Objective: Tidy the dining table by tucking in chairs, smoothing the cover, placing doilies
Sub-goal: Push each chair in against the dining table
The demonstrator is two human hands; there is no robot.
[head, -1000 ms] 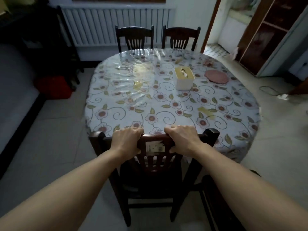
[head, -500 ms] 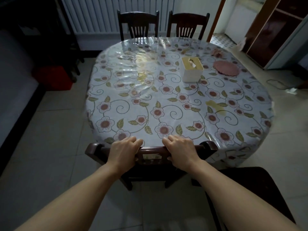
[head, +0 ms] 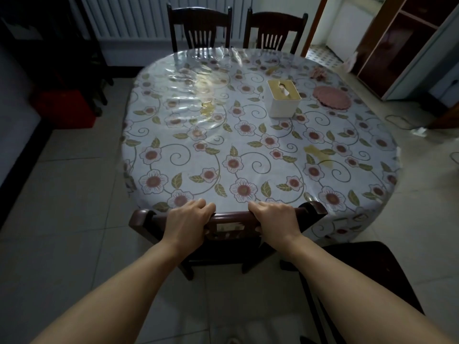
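A dark wooden chair point(head: 144, 220) stands at the near edge of the oval table, its top rail touching the hanging cover. My left hand point(head: 186, 219) grips the rail left of centre and my right hand point(head: 275, 218) grips it right of centre. The floral cover point(head: 223, 145) under clear plastic is rippled at the far left. Pink doilies point(head: 332, 98) lie stacked near the table's far right, with a smaller crumpled pink piece point(head: 319, 73) behind them.
A white tissue box point(head: 283, 100) sits on the table beside the doilies. Two chairs point(head: 201, 28) point(head: 275, 31) are tucked in at the far side. Another dark chair point(head: 360, 274) stands at my lower right. A red box point(head: 67, 108) is on the floor left.
The chair has slid forward under the table, so its seat is now hidden and only the rail shows. Both hands stayed on the rail. My view came closer to the table.
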